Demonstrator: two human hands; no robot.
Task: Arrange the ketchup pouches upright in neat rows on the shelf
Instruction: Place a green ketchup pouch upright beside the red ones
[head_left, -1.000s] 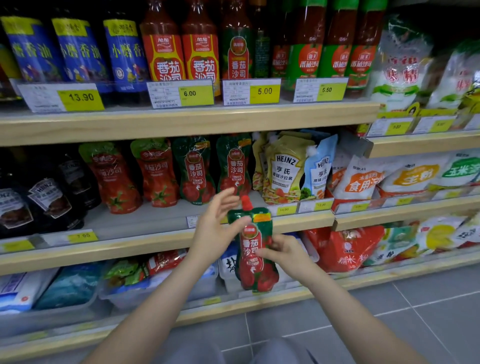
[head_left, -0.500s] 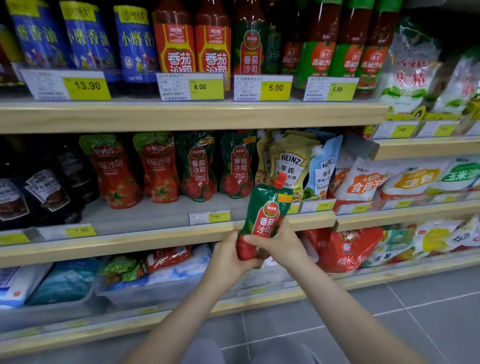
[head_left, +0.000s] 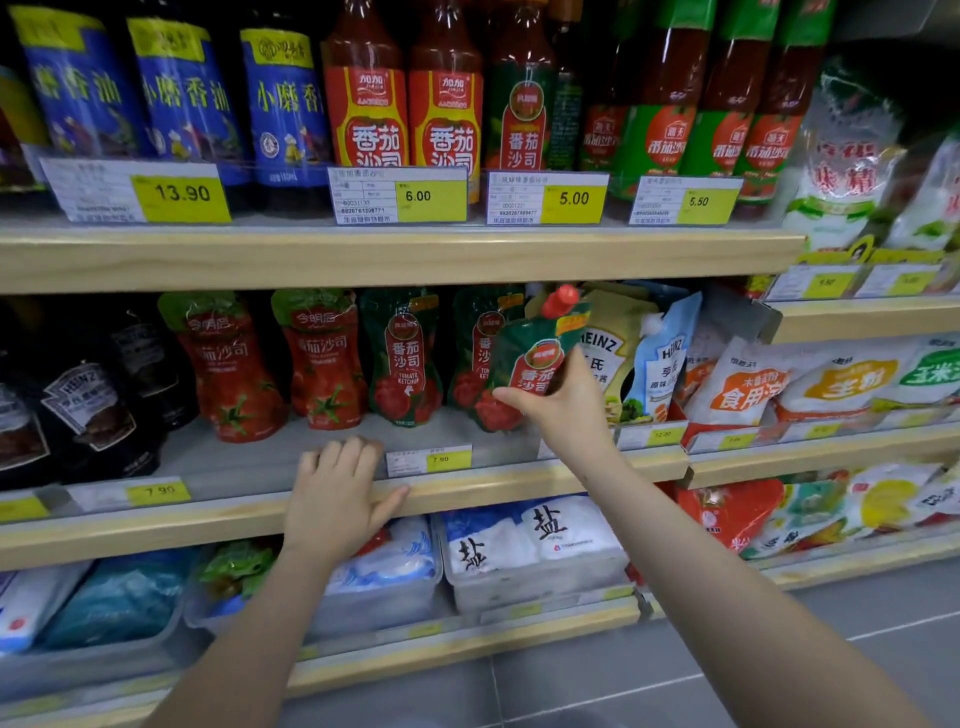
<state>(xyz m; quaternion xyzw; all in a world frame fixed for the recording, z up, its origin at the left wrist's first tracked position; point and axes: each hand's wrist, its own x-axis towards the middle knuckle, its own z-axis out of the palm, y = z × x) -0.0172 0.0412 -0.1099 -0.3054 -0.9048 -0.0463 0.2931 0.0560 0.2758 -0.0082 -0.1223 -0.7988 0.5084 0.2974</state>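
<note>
My right hand (head_left: 563, 410) grips a green ketchup pouch (head_left: 537, 345) with a red cap, tilted right, over the middle shelf (head_left: 249, 470). The pouch is in front of a standing green pouch (head_left: 475, 348), partly hiding it. Another green pouch (head_left: 402, 358) and two red ketchup pouches (head_left: 322, 358), (head_left: 223, 364) stand upright in a row to the left. My left hand (head_left: 337, 493) rests flat on the shelf's wooden front edge, holding nothing.
Heinz pouches (head_left: 644, 358) stand just right of the held pouch, dark Heinz pouches (head_left: 83, 410) at the left. Bottles (head_left: 405, 98) fill the top shelf. Price tags (head_left: 431, 460) line the shelf edges. Salt bags in bins (head_left: 524, 545) sit below.
My right hand has lifted the green pouch up and right to the middle shelf. My left hand let go of it and now rests on the shelf edge.
</note>
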